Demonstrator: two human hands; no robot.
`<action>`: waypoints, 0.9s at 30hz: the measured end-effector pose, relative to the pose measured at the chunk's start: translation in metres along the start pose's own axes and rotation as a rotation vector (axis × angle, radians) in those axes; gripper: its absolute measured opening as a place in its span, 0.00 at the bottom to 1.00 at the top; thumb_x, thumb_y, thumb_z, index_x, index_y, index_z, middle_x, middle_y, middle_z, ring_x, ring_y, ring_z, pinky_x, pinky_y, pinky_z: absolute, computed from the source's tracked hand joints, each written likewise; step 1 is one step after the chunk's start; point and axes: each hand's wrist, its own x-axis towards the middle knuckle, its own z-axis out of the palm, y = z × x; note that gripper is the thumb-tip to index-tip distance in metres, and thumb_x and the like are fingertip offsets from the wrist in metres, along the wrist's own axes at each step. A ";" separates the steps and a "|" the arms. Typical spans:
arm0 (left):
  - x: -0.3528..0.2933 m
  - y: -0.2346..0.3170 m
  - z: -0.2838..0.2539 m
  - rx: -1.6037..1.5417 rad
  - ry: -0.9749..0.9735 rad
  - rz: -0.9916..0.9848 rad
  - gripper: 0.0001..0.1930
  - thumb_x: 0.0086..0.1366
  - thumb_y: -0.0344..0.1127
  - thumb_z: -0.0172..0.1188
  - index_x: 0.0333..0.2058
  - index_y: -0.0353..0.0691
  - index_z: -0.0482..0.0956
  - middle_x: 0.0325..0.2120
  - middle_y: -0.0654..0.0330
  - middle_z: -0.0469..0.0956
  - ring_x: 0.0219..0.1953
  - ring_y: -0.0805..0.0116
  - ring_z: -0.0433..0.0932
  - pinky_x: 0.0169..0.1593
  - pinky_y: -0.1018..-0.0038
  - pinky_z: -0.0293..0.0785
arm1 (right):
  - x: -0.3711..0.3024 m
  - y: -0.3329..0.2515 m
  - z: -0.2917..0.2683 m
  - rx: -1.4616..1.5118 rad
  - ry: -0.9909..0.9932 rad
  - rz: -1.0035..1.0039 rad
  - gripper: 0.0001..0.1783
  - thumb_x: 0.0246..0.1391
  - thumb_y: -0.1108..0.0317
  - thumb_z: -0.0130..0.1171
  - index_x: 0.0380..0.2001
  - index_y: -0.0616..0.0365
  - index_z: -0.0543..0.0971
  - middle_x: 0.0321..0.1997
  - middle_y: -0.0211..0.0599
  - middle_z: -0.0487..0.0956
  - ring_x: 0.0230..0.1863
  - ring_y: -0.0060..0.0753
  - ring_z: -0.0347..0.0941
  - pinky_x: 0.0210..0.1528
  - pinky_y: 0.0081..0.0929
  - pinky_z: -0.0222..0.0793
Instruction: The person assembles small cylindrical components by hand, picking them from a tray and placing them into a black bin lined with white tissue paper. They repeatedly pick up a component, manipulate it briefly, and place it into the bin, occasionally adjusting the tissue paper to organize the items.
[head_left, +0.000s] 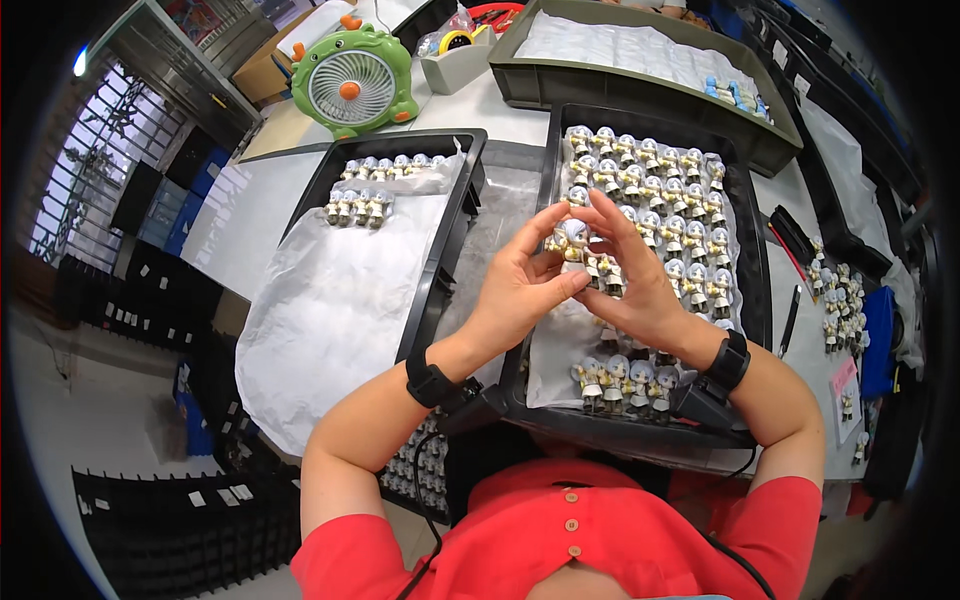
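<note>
The small figurine (572, 238) held between both hands looks light and rigid, most likely hard plastic, with thin protruding parts that could snap or scuff if squeezed, so the safest hold seems to be on the rounded head or the trunk rather than the limbs. It is a little doll-like figure with a pale grey-white head and a tan and cream body, raised just above the right-hand tray. The left hand (520, 285) pinches it from the left with thumb and fingertips, while the right hand (635, 275) closes on it from the right, its fingers curved and pressed near the head. Under the hands sits a black tray (752, 250) lined with a pale sheet and filled with rows of matching figurines (650, 180), with a few more (625, 380) near the front edge. To the left lies a second black tray (400, 145) with a crinkled white sheet (330, 300) and two short rows of figurines (365, 195). Further back stand a green desk fan (352, 82) and a grey-green bin (640, 100)
</note>
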 end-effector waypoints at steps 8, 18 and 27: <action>-0.008 0.010 0.007 0.066 0.129 -0.083 0.24 0.60 0.28 0.58 0.53 0.39 0.58 0.46 0.56 0.64 0.42 0.73 0.73 0.41 0.79 0.73 | -0.001 -0.006 -0.001 -0.049 -0.025 -0.013 0.50 0.38 0.77 0.65 0.64 0.51 0.53 0.58 0.41 0.67 0.58 0.38 0.65 0.55 0.31 0.65; -0.012 0.013 0.009 -0.151 0.101 -0.194 0.21 0.67 0.36 0.50 0.55 0.38 0.58 0.47 0.53 0.71 0.47 0.61 0.75 0.47 0.68 0.74 | -0.001 -0.008 -0.004 -0.060 -0.027 -0.036 0.52 0.38 0.74 0.67 0.65 0.48 0.51 0.58 0.37 0.68 0.56 0.31 0.66 0.49 0.28 0.66; -0.012 0.008 0.003 -0.155 0.069 -0.178 0.20 0.68 0.38 0.49 0.55 0.37 0.59 0.47 0.53 0.71 0.45 0.61 0.76 0.47 0.67 0.75 | -0.002 -0.005 -0.002 -0.016 -0.040 0.032 0.52 0.37 0.76 0.67 0.65 0.49 0.52 0.57 0.40 0.67 0.56 0.33 0.66 0.52 0.28 0.66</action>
